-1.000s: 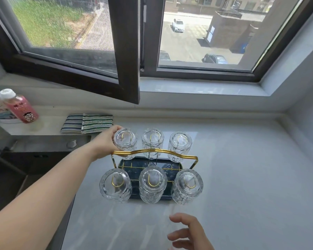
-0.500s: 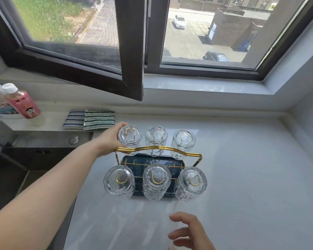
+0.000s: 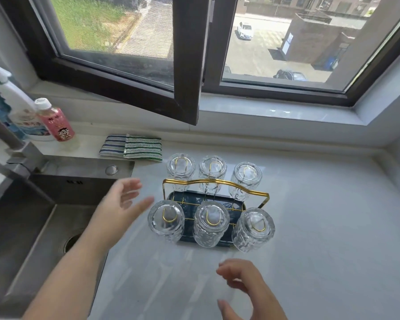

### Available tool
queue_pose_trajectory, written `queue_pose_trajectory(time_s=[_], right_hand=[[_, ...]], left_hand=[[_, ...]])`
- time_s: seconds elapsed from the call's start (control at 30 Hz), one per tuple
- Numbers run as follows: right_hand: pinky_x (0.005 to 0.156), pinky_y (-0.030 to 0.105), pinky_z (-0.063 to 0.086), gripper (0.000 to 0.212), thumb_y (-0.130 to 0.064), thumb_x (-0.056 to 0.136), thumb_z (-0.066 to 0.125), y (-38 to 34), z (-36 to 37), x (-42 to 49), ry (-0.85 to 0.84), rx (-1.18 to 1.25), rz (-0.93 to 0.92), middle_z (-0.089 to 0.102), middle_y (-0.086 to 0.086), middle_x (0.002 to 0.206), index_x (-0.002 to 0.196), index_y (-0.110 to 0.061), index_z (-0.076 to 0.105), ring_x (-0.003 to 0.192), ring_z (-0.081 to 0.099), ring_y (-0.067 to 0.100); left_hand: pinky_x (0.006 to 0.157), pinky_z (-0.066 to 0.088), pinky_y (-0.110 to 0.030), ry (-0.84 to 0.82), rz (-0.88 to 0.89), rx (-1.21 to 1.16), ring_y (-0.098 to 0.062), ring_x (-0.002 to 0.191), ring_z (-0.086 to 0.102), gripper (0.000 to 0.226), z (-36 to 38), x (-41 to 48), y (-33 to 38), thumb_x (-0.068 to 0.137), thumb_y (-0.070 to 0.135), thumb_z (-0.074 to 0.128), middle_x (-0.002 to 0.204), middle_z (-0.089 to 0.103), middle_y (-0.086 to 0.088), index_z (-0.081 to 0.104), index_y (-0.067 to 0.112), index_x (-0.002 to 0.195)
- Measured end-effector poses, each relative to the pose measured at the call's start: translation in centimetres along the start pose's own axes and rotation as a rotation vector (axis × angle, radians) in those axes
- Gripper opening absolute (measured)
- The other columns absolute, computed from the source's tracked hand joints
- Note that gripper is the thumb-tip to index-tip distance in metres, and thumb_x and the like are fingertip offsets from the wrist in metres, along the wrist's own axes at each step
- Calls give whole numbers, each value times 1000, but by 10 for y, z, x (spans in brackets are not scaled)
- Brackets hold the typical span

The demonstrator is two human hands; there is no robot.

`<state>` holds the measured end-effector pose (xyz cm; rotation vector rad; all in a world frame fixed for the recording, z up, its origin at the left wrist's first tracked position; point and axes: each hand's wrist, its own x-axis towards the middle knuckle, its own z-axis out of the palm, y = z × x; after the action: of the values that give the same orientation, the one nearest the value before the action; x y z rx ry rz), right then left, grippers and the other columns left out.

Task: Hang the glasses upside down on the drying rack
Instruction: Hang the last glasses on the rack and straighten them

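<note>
Hanging mouth-down on the rack (image 3: 217, 182), six glasses fill every gold loop that shows: three in the far row, with the left one (image 3: 180, 166) nearest the sink (image 3: 56, 204), and three in the near row, the middle one (image 3: 211, 224) between its two neighbours. The rack stands on the table (image 3: 321, 227), its dark tray under the glasses. No loose glass shows on the table or in the sink. The left hand (image 3: 123, 204) hovers just beside the near-left glass, fingers spread wide, holding nothing and touching nothing. The right hand (image 3: 243, 287) hangs low over the bare table in front of the rack, fingers loosely curled, also holding nothing. Judging by this, the hanging looks finished; at most a check that each glass sits firmly on its loop is left.
</note>
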<state>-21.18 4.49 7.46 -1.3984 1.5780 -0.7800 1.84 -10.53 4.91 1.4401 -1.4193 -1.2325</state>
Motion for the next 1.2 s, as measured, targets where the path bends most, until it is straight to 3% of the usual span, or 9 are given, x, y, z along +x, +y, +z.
queue_pose_trajectory(time_s=[0.03,0.1,0.2,0.43,0.73,0.93,1.1,1.2], right_hand=[[81,11,47,44,-9,60,67,-1,-2,-2,39,-72,-111,60,-1,102,93,-37,57,97,55,-2],[91,15,42,37,-17,65,67,-6,-5,3,61,-167,-234,58,-6,107,94,-38,57,108,50,2],[97,14,36,38,-22,70,66,-15,-9,22,73,-218,-304,54,-12,114,102,-36,52,114,46,1],[97,10,33,34,-24,72,63,-19,-6,25,42,-215,-322,52,-17,115,103,-34,54,117,45,3],[92,8,35,35,-21,71,63,-6,-16,36,91,-245,-285,53,-17,110,101,-36,52,108,46,0],[91,-1,21,50,-34,72,71,-3,-23,54,115,-478,-265,47,-19,113,116,-31,47,104,37,-5],[108,26,19,85,-57,68,64,-7,-20,83,37,-716,-163,41,-7,139,137,-25,25,128,32,13],[108,32,21,91,-58,67,63,-6,-16,98,-22,-782,-90,44,-1,139,139,-21,22,127,36,21]], left_hand=[[96,37,-26,-68,-25,56,-2,110,51,64,2,-13,-3,53,49,81,117,53,17,46,40,107],[102,33,-30,-162,-62,180,-3,117,42,91,11,-31,-10,42,51,83,126,43,21,35,42,119],[106,32,-31,-137,-33,253,-4,120,37,106,31,-38,-15,47,38,88,130,34,21,23,39,132],[89,39,-25,12,47,266,-8,105,50,82,46,-30,-15,52,30,87,113,52,17,42,38,121],[94,44,-29,-37,49,267,-10,105,55,80,45,-23,-11,49,30,88,114,60,11,48,34,118],[91,41,-25,-52,44,286,-9,105,53,79,45,-24,-10,51,30,87,117,57,13,46,38,119],[96,37,-27,-84,28,330,-10,113,47,86,46,-24,-9,55,32,86,131,49,9,38,37,126],[98,28,-23,-79,47,369,-2,116,37,94,48,-28,-7,58,32,84,139,40,11,27,39,132]])
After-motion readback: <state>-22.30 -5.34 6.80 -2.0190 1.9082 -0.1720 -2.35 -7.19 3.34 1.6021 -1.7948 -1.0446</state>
